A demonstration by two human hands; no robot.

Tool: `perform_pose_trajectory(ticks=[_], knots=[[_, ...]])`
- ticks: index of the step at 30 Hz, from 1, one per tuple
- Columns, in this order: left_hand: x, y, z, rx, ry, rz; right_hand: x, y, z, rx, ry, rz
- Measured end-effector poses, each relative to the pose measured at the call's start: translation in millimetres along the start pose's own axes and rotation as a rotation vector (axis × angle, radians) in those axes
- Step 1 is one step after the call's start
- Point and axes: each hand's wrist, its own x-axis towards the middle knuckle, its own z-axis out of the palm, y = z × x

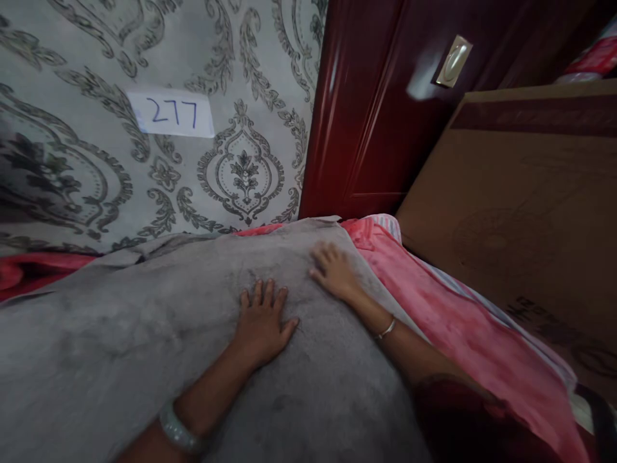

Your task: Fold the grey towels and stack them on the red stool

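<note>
A grey plush blanket [159,347] is spread wide before me, with a pink blanket [424,302] showing from under its right edge. My left hand [261,325] rests palm down on the grey cloth, fingers spread, with nothing in it. Farther forward and to the right, my right hand [336,270] is over the same cloth near its far right corner. Its fingers are apart and slightly blurred, and whether the palm presses down I cannot tell. Faint creases and darker brushed patches mark the grey surface.
Patterned wallpaper [270,128] with a white paper label [171,113] reading 277 rises at the far edge. Beside it stands a dark red door [361,128] with a metal handle [453,61]. A large cardboard box [511,193] borders the bedding on the right.
</note>
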Motion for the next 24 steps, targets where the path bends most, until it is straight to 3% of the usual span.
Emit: perform_pose_trajectory(ticks=[4,8,11,13,16,21,24], knots=[[-1,3,-5.0,-0.015,-0.007,-0.011,-13,-23,13,0.07,-0.204,-0.072],[-7,2,-9.8,-0.08,-0.05,0.009,-17,-17,19,0.06,-0.182,-0.066],[-11,-17,-11.6,-0.116,-0.078,-0.011,-15,-9,30,0.055,-0.169,-0.056],[-18,-46,-14.7,-0.111,-0.074,-0.058,-14,-6,38,0.051,-0.167,-0.064],[-45,-111,-26.7,-0.045,-0.038,-0.165,-15,-1,46,0.054,-0.145,-0.076],[-135,-241,-58.3,0.13,0.022,-0.538,-18,2,49,0.044,-0.14,-0.093],[-188,-291,-72.5,0.137,0.01,-0.785,-18,1,47,0.037,-0.165,-0.084]])
